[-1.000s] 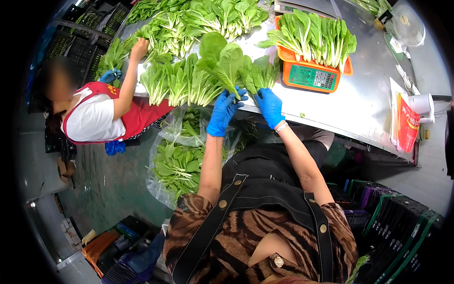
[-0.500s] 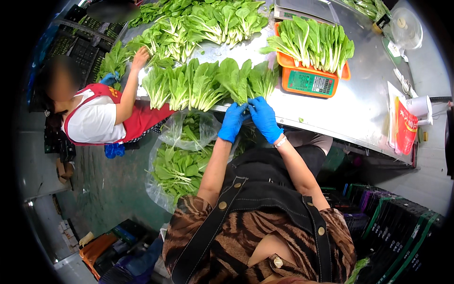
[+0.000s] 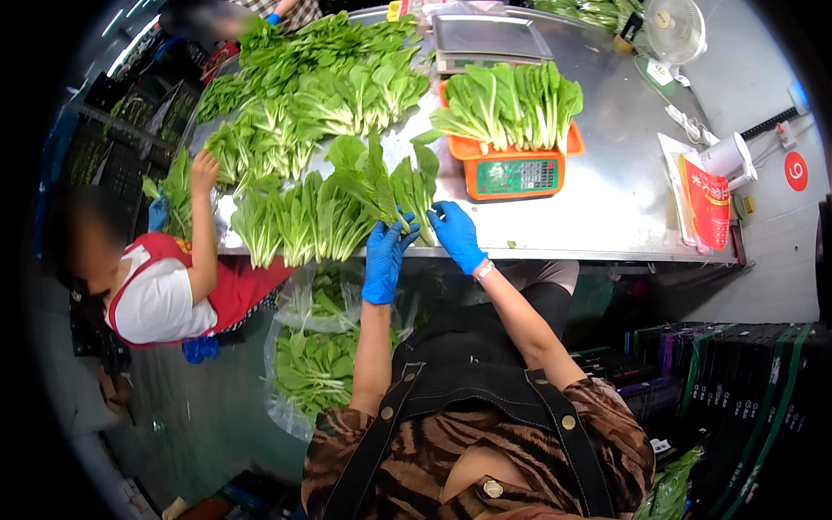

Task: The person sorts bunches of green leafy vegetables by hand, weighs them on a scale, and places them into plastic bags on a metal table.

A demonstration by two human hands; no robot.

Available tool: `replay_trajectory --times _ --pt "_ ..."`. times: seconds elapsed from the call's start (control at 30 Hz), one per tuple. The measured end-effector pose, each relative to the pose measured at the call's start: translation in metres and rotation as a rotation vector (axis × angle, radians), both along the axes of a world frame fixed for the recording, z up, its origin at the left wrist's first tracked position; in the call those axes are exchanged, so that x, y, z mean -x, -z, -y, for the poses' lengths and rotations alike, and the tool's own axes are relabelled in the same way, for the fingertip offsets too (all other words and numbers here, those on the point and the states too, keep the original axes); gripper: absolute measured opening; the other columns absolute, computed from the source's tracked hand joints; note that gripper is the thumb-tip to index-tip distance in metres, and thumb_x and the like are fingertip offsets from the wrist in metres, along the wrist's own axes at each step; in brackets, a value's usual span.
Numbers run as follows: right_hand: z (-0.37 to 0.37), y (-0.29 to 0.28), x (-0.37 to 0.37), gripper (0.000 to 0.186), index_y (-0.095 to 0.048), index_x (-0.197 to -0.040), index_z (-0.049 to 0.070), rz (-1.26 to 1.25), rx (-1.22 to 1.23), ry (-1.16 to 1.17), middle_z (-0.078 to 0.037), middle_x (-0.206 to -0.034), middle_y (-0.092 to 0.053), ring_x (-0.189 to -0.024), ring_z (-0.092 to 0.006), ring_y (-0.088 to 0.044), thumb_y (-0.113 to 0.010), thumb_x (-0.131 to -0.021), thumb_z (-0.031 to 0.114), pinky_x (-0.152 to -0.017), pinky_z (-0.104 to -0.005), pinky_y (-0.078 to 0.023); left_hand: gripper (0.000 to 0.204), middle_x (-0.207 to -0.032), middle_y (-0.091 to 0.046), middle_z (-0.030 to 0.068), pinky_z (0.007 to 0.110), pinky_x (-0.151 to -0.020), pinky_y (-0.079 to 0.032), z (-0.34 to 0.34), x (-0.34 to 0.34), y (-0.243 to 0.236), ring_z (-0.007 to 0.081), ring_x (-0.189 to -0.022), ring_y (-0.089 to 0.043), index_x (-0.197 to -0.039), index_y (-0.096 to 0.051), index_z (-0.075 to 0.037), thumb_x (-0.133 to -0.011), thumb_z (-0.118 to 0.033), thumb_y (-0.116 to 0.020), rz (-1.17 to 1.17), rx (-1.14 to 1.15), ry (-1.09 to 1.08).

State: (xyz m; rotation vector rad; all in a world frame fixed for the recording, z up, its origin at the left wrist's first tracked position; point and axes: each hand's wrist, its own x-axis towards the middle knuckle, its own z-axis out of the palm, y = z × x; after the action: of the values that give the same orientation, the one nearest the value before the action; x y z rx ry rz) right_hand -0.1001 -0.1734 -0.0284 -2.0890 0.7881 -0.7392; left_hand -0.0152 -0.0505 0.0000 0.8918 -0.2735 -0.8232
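My left hand [image 3: 386,256], in a blue glove, grips a leafy green vegetable [image 3: 368,178] by its pale stem, its broad leaves upright. My right hand [image 3: 455,234], also gloved, is just right of it, fingers loosely bent and apart at the stems of a small upright bunch [image 3: 416,186]. A row of bunches [image 3: 299,217] lines the steel table's [image 3: 598,217] front edge to my left. An orange scale [image 3: 516,178] with a tray of greens [image 3: 511,108] stands beyond my right hand.
A co-worker [image 3: 165,295] in red apron works at the left; another person [image 3: 286,13] is across the table. Bagged greens [image 3: 312,373] lie below. A second scale [image 3: 485,35], fan [image 3: 672,30] and red package [image 3: 702,208] are on the table; crates [image 3: 737,407] stand right.
My view has tilted, showing more of the table's far side. Since half a second ago my hands have moved apart, and the left has raised a leafy piece.
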Motion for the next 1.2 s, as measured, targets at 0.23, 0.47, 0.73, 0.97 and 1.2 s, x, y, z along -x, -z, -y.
replay_trajectory --times 0.23,0.47,0.73,0.97,1.2 --pt "0.037 -0.110 0.016 0.037 -0.054 -0.097 0.004 0.277 0.099 0.073 -0.008 -0.081 -0.054 -0.058 -0.0133 -0.052 -0.068 -0.069 0.025 -0.054 -0.0251 -0.043 0.021 -0.096 -0.056 0.0091 0.027 -0.071 -0.049 0.096 0.017 -0.025 0.0148 -0.081 -0.057 -0.103 -0.047 0.000 -0.083 -0.005 -0.050 0.264 0.053 0.117" --pt "0.148 -0.156 0.023 0.024 -0.055 -0.089 0.001 0.288 0.181 0.297 -0.009 -0.069 -0.056 -0.057 -0.0169 -0.055 -0.062 -0.074 0.020 -0.051 -0.0291 -0.043 0.030 -0.086 -0.058 0.0107 0.025 -0.059 -0.048 0.232 0.023 -0.064 0.0131 -0.069 -0.056 -0.105 -0.045 0.004 -0.079 -0.007 -0.054 0.254 0.008 0.188" --pt "0.212 -0.096 0.016 0.021 -0.054 -0.077 0.006 -0.214 0.333 0.308 -0.015 -0.072 -0.057 -0.067 -0.0333 -0.054 -0.059 -0.072 0.025 -0.058 -0.0396 -0.042 0.033 -0.074 -0.056 0.0252 0.042 -0.061 -0.044 0.265 0.023 -0.043 0.0384 -0.072 -0.056 -0.085 -0.048 0.005 -0.072 -0.023 -0.058 1.084 -0.512 -0.064" --pt "0.217 -0.083 0.022 0.016 -0.051 -0.077 0.005 -0.042 0.328 0.323 -0.016 -0.072 -0.055 -0.068 -0.0351 -0.054 -0.057 -0.073 0.019 -0.060 -0.0419 -0.042 0.025 -0.065 -0.055 0.0249 0.046 -0.054 -0.043 0.255 0.026 -0.054 0.0406 -0.062 -0.054 -0.088 -0.044 0.002 -0.078 -0.019 -0.051 1.298 -0.586 -0.160" --pt "0.199 -0.094 0.021 0.018 -0.050 -0.080 0.005 0.197 0.281 0.403 -0.014 -0.076 -0.056 -0.068 -0.0334 -0.054 -0.058 -0.074 0.020 -0.060 -0.0401 -0.043 0.019 -0.061 -0.053 0.0225 0.043 -0.044 -0.041 0.257 0.009 -0.044 0.0356 -0.050 -0.054 -0.087 -0.038 0.001 -0.083 -0.017 -0.045 1.056 -0.525 -0.195"
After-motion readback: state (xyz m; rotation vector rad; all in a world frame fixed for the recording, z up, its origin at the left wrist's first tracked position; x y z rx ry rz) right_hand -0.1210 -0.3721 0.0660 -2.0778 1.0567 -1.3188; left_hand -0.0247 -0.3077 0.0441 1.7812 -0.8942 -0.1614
